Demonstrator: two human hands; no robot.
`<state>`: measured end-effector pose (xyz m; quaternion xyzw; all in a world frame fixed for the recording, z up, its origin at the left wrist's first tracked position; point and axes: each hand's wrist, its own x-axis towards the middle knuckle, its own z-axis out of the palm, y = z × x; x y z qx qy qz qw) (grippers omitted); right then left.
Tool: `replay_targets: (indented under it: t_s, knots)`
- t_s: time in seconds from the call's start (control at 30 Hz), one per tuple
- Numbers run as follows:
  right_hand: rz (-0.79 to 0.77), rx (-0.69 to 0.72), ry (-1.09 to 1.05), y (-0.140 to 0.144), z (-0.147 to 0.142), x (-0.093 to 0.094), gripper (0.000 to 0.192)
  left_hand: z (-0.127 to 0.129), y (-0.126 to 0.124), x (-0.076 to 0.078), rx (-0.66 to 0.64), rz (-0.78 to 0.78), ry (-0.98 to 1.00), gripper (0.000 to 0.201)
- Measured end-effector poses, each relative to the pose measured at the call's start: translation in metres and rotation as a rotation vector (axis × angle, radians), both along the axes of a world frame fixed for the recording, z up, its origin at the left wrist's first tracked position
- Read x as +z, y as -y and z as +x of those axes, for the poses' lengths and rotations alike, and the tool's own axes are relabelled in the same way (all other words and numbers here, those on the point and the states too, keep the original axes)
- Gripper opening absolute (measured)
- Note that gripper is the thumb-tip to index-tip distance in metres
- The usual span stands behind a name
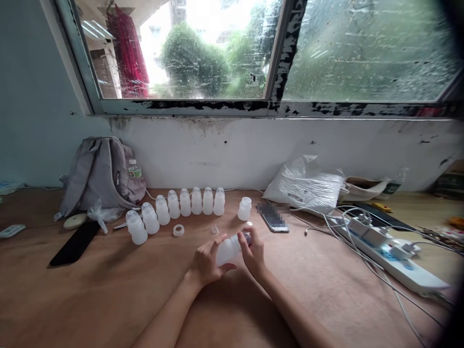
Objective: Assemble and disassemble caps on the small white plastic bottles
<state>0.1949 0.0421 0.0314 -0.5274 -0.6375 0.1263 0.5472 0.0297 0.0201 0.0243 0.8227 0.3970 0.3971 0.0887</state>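
Observation:
My left hand (pixel 206 261) grips the body of a small white plastic bottle (pixel 226 250), held tilted just above the wooden table (pixel 108 299). My right hand (pixel 253 252) has its fingers closed around the bottle's neck end, which they hide. Beyond my hands, several identical capped bottles (pixel 185 202) stand in a curved row. A single bottle without a cap (pixel 244 209) stands apart to the right. A loose white ring cap (pixel 178 230) and a clear small piece (pixel 215 230) lie on the table between the row and my hands.
A grey backpack (pixel 99 174) leans on the wall at left, a black phone (pixel 75 243) in front of it. Another phone (pixel 274 219), a white plastic bag (pixel 306 186), and a power strip (pixel 393 256) with cables lie to the right.

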Motion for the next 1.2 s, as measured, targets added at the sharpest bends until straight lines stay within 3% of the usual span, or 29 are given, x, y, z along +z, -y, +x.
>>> replay_targets:
  t_s: [0.13, 0.3, 0.43, 0.57, 0.63, 0.73, 0.83, 1.03, 1.2]
  knots:
    - [-0.028, 0.086, 0.001, 0.000, 0.001, -0.005, 0.022, 0.002, 0.002, 0.001, -0.009, -0.114, 0.022, 0.059]
    - [-0.021, 0.098, -0.015, 0.001, 0.004, -0.001, 0.023, 0.002, 0.006, 0.018, -0.082, -0.347, 0.136, 0.046]
    - [0.006, 0.137, -0.051, 0.006, 0.002, 0.001, 0.024, -0.001, 0.003, 0.027, -0.262, -0.686, 0.304, 0.035]
    - [0.014, 0.155, -0.106, 0.005, 0.004, 0.002, 0.024, -0.007, -0.003, 0.020, -0.503, -1.172, 0.560, 0.045]
    - [0.041, 0.074, -0.189, -0.001, 0.011, 0.002, 0.022, -0.012, -0.005, 0.016, -0.549, -1.296, 0.715, 0.051]
    - [0.108, -0.099, -0.275, -0.017, 0.029, 0.001, 0.029, -0.021, -0.007, 0.016, -0.490, -1.263, 0.960, 0.053]
    - [0.155, -0.161, -0.092, -0.034, 0.043, -0.006, 0.035, -0.027, -0.010, 0.021, -0.381, -1.129, 1.131, 0.048]
    - [0.116, -0.217, 0.408, -0.052, 0.038, -0.032, 0.026, -0.028, -0.019, 0.019, -0.117, -0.995, 1.246, 0.039]
    - [0.036, -0.233, 0.522, -0.056, 0.036, -0.040, 0.029, -0.029, -0.021, 0.015, -0.096, -0.965, 1.266, 0.037]
